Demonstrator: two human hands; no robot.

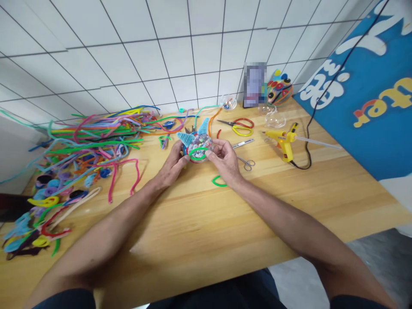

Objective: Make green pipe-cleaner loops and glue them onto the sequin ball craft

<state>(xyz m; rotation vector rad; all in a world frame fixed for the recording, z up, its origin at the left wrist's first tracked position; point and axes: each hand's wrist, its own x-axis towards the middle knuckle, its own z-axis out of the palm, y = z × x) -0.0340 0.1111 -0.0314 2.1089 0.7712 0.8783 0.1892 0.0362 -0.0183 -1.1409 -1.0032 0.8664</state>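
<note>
Between my two hands is a clear round ball [203, 141] with colourful bits inside and two light blue pipe-cleaner ears on top. My left hand [175, 161] grips its left side, thumb at the front. My right hand [225, 161] closes on the right side, with the thumb pressing a green pipe-cleaner ring [198, 154] against the ball's front. Another green pipe-cleaner loop [219, 181] lies on the table just below my right hand. The fingers behind the ball are partly hidden.
Heaped pipe cleaners [96, 133] cover the table's left side. To the right lie red-and-yellow scissors [240, 125], a craft knife [243, 143], small metal scissors [247, 163] and a yellow glue gun [283, 141] with its cord. A phone [254, 85] and clear half-shells [275, 119] stand by the wall.
</note>
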